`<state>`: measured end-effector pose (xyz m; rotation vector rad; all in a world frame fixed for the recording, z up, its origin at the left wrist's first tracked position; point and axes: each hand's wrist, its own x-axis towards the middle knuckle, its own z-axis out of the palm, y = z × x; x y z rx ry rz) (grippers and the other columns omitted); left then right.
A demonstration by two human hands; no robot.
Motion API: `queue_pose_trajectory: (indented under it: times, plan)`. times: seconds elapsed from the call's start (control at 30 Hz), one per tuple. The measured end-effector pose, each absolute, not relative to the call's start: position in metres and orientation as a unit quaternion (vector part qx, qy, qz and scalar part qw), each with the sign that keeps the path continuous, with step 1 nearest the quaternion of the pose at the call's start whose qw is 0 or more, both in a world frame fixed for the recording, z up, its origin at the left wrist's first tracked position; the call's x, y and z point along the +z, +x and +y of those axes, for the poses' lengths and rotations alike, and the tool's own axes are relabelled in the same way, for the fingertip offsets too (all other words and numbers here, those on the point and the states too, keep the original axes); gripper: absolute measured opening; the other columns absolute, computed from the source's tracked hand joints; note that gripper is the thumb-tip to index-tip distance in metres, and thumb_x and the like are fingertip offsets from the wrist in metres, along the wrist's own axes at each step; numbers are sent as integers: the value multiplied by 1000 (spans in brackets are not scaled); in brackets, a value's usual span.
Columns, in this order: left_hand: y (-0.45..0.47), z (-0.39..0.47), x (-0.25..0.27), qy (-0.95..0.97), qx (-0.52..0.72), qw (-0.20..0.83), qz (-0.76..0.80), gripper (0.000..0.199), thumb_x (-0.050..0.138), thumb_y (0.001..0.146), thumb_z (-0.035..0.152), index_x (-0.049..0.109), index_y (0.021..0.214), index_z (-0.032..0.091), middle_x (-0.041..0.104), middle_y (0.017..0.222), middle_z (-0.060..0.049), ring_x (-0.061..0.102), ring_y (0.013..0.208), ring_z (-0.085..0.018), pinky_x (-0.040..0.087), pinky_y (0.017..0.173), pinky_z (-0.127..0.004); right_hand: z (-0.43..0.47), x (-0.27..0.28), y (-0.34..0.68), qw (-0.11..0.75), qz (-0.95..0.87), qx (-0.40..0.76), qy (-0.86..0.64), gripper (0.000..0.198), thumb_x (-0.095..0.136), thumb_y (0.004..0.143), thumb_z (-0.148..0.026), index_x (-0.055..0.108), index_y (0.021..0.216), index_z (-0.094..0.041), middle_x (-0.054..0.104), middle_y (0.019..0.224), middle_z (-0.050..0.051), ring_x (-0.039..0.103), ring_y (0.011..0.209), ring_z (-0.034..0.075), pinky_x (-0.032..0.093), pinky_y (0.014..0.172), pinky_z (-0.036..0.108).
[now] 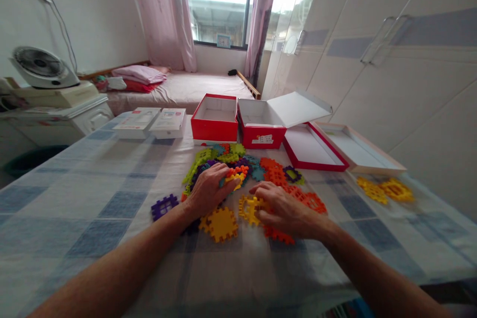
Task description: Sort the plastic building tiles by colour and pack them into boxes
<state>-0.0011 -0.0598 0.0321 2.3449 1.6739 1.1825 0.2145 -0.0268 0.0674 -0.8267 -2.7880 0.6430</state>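
My left hand (210, 187) is over the pile, its fingers closed on orange and yellow interlocking building pieces (237, 177). My right hand (283, 208) pinches a yellow interlocking piece (248, 208) with notched edges. Just below and between the hands lies a flat yellow square piece (222, 224). Beyond them the pile holds lime-green pieces (201, 159), teal pieces (257, 171) and orange pieces (274, 171). More orange pieces show around my right hand, partly hidden by it. A purple window-shaped piece (164, 206) rests left of my left wrist.
Behind the pile stand an open red box (214, 129) and another red box with its white lid raised (263, 136). A red tray-like lid (316, 161) and a pale shallow box (363, 161) lie right. Two white boxes (167, 126) sit left. Yellow pieces (397, 190) lie far right.
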Motion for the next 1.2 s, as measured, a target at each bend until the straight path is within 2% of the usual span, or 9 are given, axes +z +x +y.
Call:
queue_pose_trajectory:
  times: [0.07,0.2,0.37,0.47,0.63,0.77,0.87,1.03,1.2]
  plan:
    - [-1,-60,32,748,374,12,548,27,48,88,38,56,70,20,55,71,-2,53,73,-16,43,70,-28,-30,63,206,57,-938,185,-288,7,52,78,-17,55,84,-17,56,97,8,51,91,18,41,84,33]
    - [2,-60,32,735,412,50,536,15,50,88,32,58,93,20,60,90,-3,57,85,-16,44,78,-27,-31,58,199,62,-934,188,-297,9,54,75,-14,53,83,-17,52,98,7,50,86,16,43,79,31]
    - [3,-59,32,681,474,106,548,8,51,86,25,55,89,19,58,84,0,55,77,-14,44,73,-26,-34,57,202,132,-910,262,-293,52,49,71,-4,45,120,-20,50,108,8,51,94,16,44,86,32]
    - [2,-58,33,647,504,168,547,8,51,84,26,55,86,19,58,78,2,54,69,-12,45,66,-24,-34,59,197,183,-898,286,-281,61,48,73,-5,38,131,-21,54,104,6,52,94,16,44,86,33]
    - [4,-58,35,618,526,239,534,16,44,89,30,53,97,19,59,76,2,57,68,-12,47,65,-24,-29,57,176,259,-821,377,-342,58,58,72,-14,43,128,-18,59,93,3,56,84,15,46,79,30]
    - [7,-62,40,657,531,183,503,18,38,92,27,53,97,19,60,103,-5,57,95,-15,45,88,-28,-24,49,165,290,-773,434,-360,38,60,75,-23,56,112,-17,58,104,5,56,92,16,45,82,29]
    - [7,-65,42,662,534,187,492,20,37,92,29,54,96,20,56,116,-6,54,106,-16,42,95,-31,-25,49,164,291,-755,450,-379,31,62,74,-27,59,103,-17,60,97,3,56,85,15,45,75,27]
    - [-1,-61,37,592,546,233,546,23,40,91,38,57,93,22,63,110,-3,60,96,-18,45,90,-33,-28,61,184,288,-746,473,-369,21,58,78,-34,58,94,-20,63,87,-1,58,76,13,45,66,24]
    - [-6,-58,32,596,522,144,593,25,42,89,39,58,89,21,67,96,-3,62,86,-18,48,81,-31,-6,68,269,375,-713,349,-479,34,54,79,-35,54,110,-18,65,100,5,62,85,16,48,74,28]
